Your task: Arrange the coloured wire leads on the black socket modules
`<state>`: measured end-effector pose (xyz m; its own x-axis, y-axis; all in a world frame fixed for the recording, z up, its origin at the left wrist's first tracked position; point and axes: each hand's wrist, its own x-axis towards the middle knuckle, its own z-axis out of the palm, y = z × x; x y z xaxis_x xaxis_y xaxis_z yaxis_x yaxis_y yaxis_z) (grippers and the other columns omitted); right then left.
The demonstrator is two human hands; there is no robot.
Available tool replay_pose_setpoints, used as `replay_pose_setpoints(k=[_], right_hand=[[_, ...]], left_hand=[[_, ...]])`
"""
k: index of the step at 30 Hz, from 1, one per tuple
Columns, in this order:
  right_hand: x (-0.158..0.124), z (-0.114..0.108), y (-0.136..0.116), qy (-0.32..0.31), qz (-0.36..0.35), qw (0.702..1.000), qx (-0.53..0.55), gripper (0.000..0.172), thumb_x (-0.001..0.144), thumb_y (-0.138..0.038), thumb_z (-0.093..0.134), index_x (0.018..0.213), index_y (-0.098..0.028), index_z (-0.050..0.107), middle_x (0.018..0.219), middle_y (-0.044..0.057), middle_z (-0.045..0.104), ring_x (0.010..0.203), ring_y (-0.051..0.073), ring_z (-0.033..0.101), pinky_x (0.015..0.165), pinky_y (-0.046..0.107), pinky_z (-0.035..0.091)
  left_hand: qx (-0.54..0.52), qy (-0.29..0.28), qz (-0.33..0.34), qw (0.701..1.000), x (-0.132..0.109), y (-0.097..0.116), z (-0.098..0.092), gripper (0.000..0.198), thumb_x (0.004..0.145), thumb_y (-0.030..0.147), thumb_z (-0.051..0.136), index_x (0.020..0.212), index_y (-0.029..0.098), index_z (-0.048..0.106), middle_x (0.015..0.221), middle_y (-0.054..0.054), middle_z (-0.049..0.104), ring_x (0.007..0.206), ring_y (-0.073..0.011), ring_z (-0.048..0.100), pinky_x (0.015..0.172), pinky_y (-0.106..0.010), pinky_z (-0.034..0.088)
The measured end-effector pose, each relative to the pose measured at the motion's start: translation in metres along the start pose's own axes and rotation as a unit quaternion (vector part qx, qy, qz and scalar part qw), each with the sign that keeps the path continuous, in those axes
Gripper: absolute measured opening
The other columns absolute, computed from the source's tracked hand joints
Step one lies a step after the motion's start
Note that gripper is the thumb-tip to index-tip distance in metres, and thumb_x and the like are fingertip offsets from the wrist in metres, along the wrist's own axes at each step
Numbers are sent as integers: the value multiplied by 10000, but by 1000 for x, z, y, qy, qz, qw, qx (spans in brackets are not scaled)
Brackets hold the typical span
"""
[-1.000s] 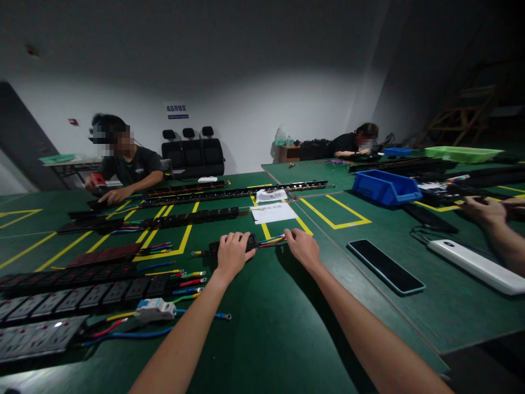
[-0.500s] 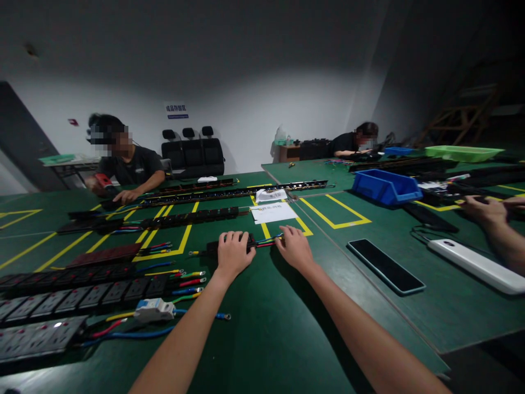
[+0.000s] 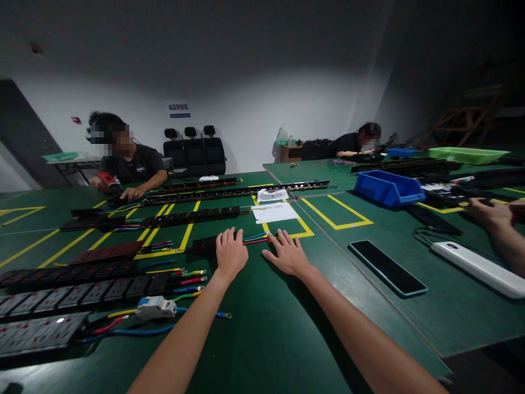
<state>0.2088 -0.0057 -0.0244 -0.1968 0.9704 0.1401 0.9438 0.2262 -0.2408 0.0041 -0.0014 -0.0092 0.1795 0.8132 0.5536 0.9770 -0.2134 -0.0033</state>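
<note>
My left hand lies on the right end of a short black socket module on the green table, its fingers stretched forward over the module. Blue, red and yellow-green wires run out of the module to the right. My right hand rests flat on the table just right of them, fingers spread, its fingertips close to the wires and holding nothing.
Rows of socket strips and a small breaker with loose wires lie at left. Long black strips and paper sheets lie ahead. A phone, a white power strip and a blue bin sit right. Other people work nearby.
My right hand has let go of the wires, drawn back toward me and spread flat. My left hand has loosened and flattened on the module, which has slid slightly left.
</note>
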Motion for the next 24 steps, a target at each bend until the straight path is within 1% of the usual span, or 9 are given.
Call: replay_pose_setpoints(k=[4,8,12,15,20,22,24], right_hand=[[1,4,0,-25,13,1000,-2,831,944,-749,267,1606,-248,226,1655,145,189,1535,328,115,1190,583,88],[1,4,-1,-25,19,1000,-5,893,938,-752,247,1609,-163,213,1656,148,173,1538,313,100,1203,559,67],[1,4,-1,-25,23,999,-10,935,934,-756,227,1603,-104,210,1654,163,166,1538,311,106,1207,546,78],[1,3,-1,-30,21,999,-13,935,938,-750,219,1602,-92,205,1655,162,154,1539,307,101,1206,555,80],[1,5,-1,-32,19,999,-10,909,945,-741,222,1599,-110,231,1652,162,172,1538,306,107,1203,556,82],[2,7,0,-18,17,1000,2,885,954,-721,249,1596,-112,244,1646,162,204,1533,309,130,1201,556,88],[4,9,2,14,24,999,33,828,973,-660,296,1589,-109,262,1619,170,288,1515,308,202,1200,534,119]], left_hand=[[2,6,1,1000,0,0,2,465,874,227,516,1321,148,614,1391,-168,589,1314,-324,504,1125,-505,343],[-5,10,0,1000,0,1,2,449,873,221,521,1307,168,625,1387,-159,597,1317,-327,508,1126,-513,354],[-17,11,-1,1000,-1,1,3,444,885,221,511,1307,150,627,1389,-176,591,1319,-336,506,1135,-527,348],[-17,10,-1,1000,-1,0,4,440,893,232,509,1309,149,625,1389,-173,590,1326,-332,502,1139,-524,346],[-13,13,1,1000,-2,-1,4,427,893,229,515,1299,164,630,1387,-163,595,1325,-324,504,1138,-518,352],[-10,14,1,1000,-2,-1,4,419,890,230,523,1290,174,635,1383,-157,598,1322,-323,507,1136,-517,355],[-9,16,1,1000,-2,-1,5,416,889,230,528,1286,173,637,1380,-157,599,1319,-323,509,1135,-517,357]])
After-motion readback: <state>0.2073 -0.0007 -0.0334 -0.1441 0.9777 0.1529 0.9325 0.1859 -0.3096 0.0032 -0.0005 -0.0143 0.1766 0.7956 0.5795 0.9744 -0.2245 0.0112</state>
